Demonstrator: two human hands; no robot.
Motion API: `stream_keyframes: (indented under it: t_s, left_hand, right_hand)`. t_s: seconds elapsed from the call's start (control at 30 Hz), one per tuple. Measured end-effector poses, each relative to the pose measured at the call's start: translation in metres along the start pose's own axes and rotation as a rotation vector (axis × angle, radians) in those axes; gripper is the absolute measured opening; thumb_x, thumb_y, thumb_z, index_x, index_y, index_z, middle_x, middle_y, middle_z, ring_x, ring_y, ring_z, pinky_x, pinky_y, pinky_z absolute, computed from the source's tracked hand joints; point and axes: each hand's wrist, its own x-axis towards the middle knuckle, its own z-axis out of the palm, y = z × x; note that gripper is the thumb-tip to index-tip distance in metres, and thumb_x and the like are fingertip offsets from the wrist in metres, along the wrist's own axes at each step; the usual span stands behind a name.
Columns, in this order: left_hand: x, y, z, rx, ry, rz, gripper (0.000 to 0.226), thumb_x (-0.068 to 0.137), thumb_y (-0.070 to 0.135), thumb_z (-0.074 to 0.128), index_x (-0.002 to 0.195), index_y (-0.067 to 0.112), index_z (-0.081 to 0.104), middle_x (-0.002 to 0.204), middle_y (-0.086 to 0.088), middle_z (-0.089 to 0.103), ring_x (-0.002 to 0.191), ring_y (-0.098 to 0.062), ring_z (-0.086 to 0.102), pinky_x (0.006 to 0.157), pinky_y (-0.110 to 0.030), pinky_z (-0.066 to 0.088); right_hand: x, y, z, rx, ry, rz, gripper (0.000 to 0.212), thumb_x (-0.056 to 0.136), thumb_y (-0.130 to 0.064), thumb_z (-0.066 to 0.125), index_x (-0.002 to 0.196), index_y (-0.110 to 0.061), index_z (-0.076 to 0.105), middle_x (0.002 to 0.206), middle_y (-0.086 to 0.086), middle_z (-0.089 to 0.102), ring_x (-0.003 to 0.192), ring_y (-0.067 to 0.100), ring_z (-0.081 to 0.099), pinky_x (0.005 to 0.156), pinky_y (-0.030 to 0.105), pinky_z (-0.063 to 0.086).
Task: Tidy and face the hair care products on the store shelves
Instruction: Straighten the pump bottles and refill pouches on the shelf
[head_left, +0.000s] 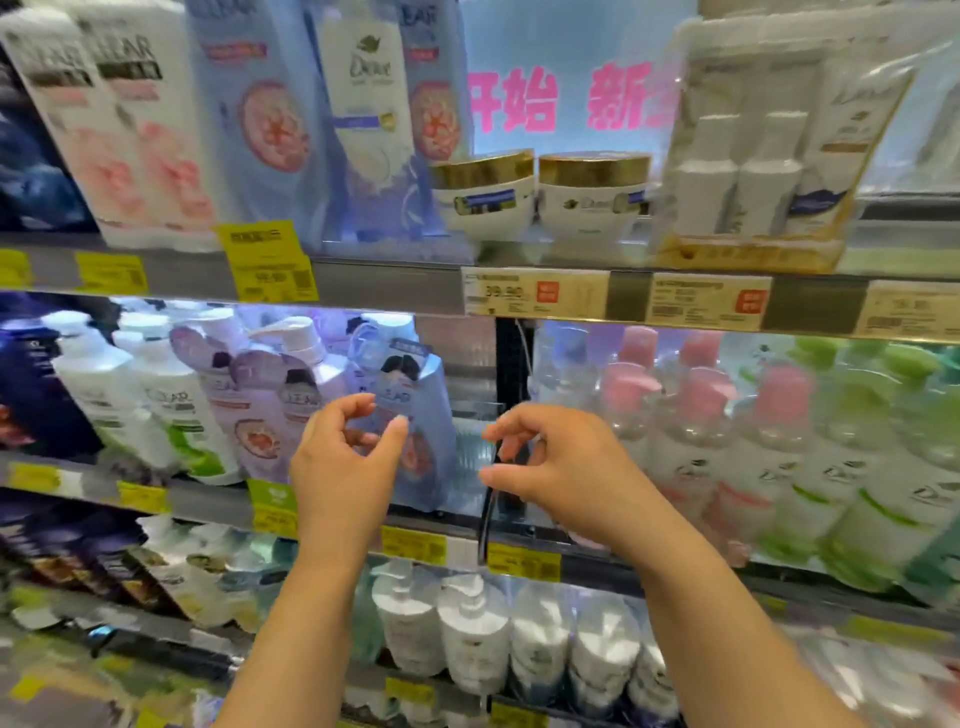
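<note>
My left hand (345, 452) hovers with loosely curled fingers in front of a pale blue pump bottle pack (415, 415) on the middle shelf and holds nothing. My right hand (550, 462) is raised beside it, fingers loosely curled, in front of the dark upright shelf divider (511, 364); it holds nothing. Left of the blue pack stand lilac and white pump bottles (260, 400). Right of the divider are clear bottles with pink pumps (696, 415) and green pumps (857, 431).
The upper shelf carries tall white and blue bottle packs (270, 119), two gold-lidded white jars (540, 192) and a boxed bottle set (763, 156). Price tags (535, 293) line the shelf rails. White pump bottles (472, 629) fill the lower shelf.
</note>
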Motion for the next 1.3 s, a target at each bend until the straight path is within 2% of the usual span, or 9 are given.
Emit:
stream_keyframes:
  t_s: [0.17,0.43,0.5,0.63,0.8,0.97,1.03,1.17,1.3]
  left_hand:
    - [0.016,-0.015,-0.012,0.029,-0.122,0.083,0.032,0.084,0.034,0.075,0.110,0.036,0.057,0.105,0.010,0.062,0.076,0.002,0.060,0.075,-0.028,0.051]
    - [0.035,-0.015,-0.016,0.029,-0.271,0.204,0.033,0.082,0.035,0.077,0.111,0.031,0.062,0.096,0.015,0.065,0.069,0.001,0.061,0.071,-0.031,0.054]
    - [0.035,-0.016,-0.014,0.040,-0.284,0.211,0.033,0.082,0.035,0.076,0.110,0.032,0.061,0.093,0.015,0.065,0.068,0.003,0.060,0.070,-0.030,0.052]
    - [0.037,-0.017,-0.012,0.046,-0.288,0.190,0.029,0.086,0.034,0.072,0.110,0.033,0.057,0.093,0.014,0.065,0.068,0.001,0.061,0.066,-0.029,0.052]
    - [0.040,-0.016,-0.015,0.048,-0.284,0.167,0.029,0.088,0.031,0.070,0.114,0.029,0.056,0.092,0.013,0.065,0.072,-0.004,0.063,0.069,-0.037,0.055]
    - [0.031,-0.013,-0.007,0.020,-0.293,0.212,0.022,0.087,0.029,0.070,0.108,0.024,0.063,0.090,0.011,0.068,0.073,-0.003,0.062,0.064,-0.024,0.048]
    - [0.023,-0.010,0.001,-0.013,-0.337,0.231,0.019,0.087,0.027,0.070,0.105,0.023,0.065,0.090,0.011,0.069,0.075,-0.001,0.063,0.067,-0.020,0.050]
    - [0.006,-0.004,0.019,-0.070,-0.421,0.276,0.023,0.087,0.018,0.072,0.109,0.018,0.069,0.095,0.007,0.072,0.077,0.007,0.062,0.069,0.000,0.044]
    - [0.000,0.002,0.042,-0.073,-0.505,0.285,0.029,0.086,0.019,0.073,0.115,0.016,0.069,0.105,0.005,0.069,0.081,0.005,0.061,0.070,0.005,0.038]
  right_hand:
    - [0.026,-0.009,0.043,0.006,0.113,0.086,0.033,0.083,-0.036,0.079,0.112,-0.031,0.065,0.103,-0.013,0.063,0.066,-0.003,0.049,0.073,0.024,0.045]
    - [0.033,-0.027,0.062,0.016,0.227,0.187,0.037,0.083,-0.038,0.078,0.116,-0.035,0.061,0.114,-0.013,0.060,0.074,-0.003,0.050,0.074,0.022,0.044]
    - [0.036,-0.029,0.064,0.020,0.246,0.219,0.050,0.084,-0.038,0.078,0.128,-0.033,0.056,0.119,-0.013,0.058,0.083,-0.001,0.051,0.075,0.021,0.041]
    - [0.046,-0.031,0.071,0.025,0.223,0.237,0.071,0.081,-0.040,0.080,0.142,-0.030,0.045,0.135,-0.010,0.058,0.116,0.009,0.055,0.091,0.027,0.046]
    - [0.056,-0.027,0.088,0.110,0.174,0.242,0.082,0.076,-0.039,0.083,0.145,-0.033,0.040,0.137,-0.010,0.059,0.121,0.012,0.058,0.094,0.030,0.052]
    - [0.055,-0.022,0.090,0.127,0.184,0.249,0.083,0.077,-0.044,0.080,0.148,-0.034,0.037,0.138,-0.013,0.058,0.121,0.013,0.058,0.097,0.038,0.054]
    - [0.049,-0.016,0.088,0.114,0.196,0.273,0.076,0.080,-0.042,0.077,0.146,-0.035,0.041,0.135,-0.014,0.059,0.113,0.015,0.063,0.091,0.041,0.058]
    - [0.029,0.003,0.075,0.124,0.216,0.344,0.056,0.081,-0.033,0.076,0.134,-0.028,0.056,0.120,-0.009,0.067,0.094,0.016,0.068,0.081,0.040,0.061]
    - [0.010,0.013,0.051,0.142,0.231,0.394,0.041,0.081,-0.031,0.080,0.119,-0.030,0.063,0.104,-0.008,0.071,0.087,0.012,0.068,0.080,0.038,0.061]
